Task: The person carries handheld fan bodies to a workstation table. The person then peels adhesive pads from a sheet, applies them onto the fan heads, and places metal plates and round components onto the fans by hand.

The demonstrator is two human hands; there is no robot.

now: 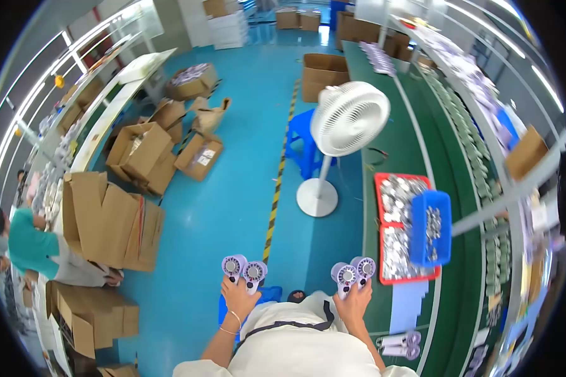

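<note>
Two small purple-and-white handheld fans point(255, 273) are gripped together in my left hand point(239, 299), their round heads pointing up and away from me. My right hand point(355, 305) is closed around another pair of handheld fans point(344, 274), held at the edge of the green workbench point(378, 308). The fingers of both hands are partly hidden behind the handles. More purple-and-white handheld fans point(401, 345) lie on the bench to the right of my right arm. Beyond my right hand are red trays point(383, 281) of small silvery parts, with a blue bin point(448, 229) overlapping them.
A white pedestal fan point(321, 197) stands ahead, before a blue stool point(303, 147). Cardboard boxes point(141, 157) crowd the left side, where a person in a green top point(31, 245) is at another bench. Shelving with purple parts runs along the right. Yellow-black tape point(272, 217) marks the floor.
</note>
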